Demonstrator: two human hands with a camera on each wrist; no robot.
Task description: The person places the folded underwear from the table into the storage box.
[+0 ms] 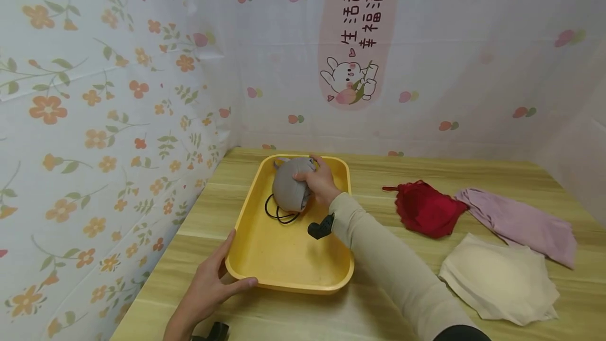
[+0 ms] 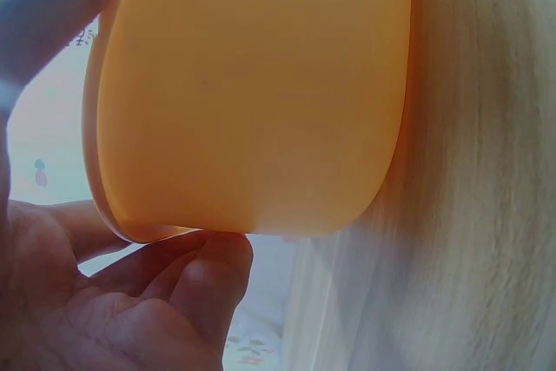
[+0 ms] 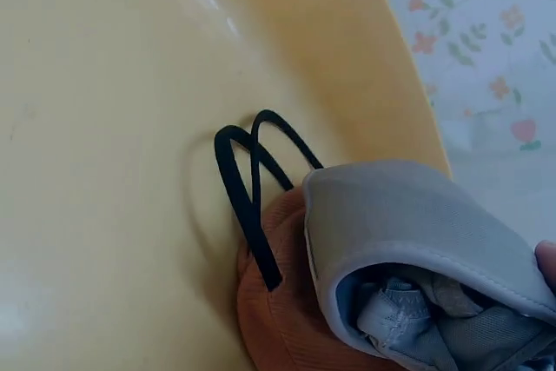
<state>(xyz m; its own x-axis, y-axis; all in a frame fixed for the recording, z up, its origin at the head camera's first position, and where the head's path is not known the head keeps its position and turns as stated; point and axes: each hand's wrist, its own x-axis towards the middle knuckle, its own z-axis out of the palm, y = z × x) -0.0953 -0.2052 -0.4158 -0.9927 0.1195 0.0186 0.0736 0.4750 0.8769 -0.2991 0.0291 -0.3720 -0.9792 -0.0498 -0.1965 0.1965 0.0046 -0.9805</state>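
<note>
A grey folded bra (image 1: pixel 290 186) is in the far part of a yellow plastic basin (image 1: pixel 284 262). My right hand (image 1: pixel 323 180) holds it at its right side, thumb over the fabric. The right wrist view shows the grey bra (image 3: pixel 408 215) rolled with its straps tucked inside, lying against a rust-brown garment (image 3: pixel 274 327) with thin black straps (image 3: pixel 239 197). My left hand (image 1: pixel 205 288) grips the basin's near left corner, thumb along the near rim. In the left wrist view, curled fingers (image 2: pixel 208 280) touch the basin wall (image 2: pixel 261 102) at its rim.
Right of the basin on the wood-grain table (image 1: pixel 379 304) lie a red lace bra (image 1: pixel 428 209), a lilac garment (image 1: pixel 523 222) and a cream garment (image 1: pixel 502 278). Floral cloth walls (image 1: pixel 142 120) stand behind and at the left.
</note>
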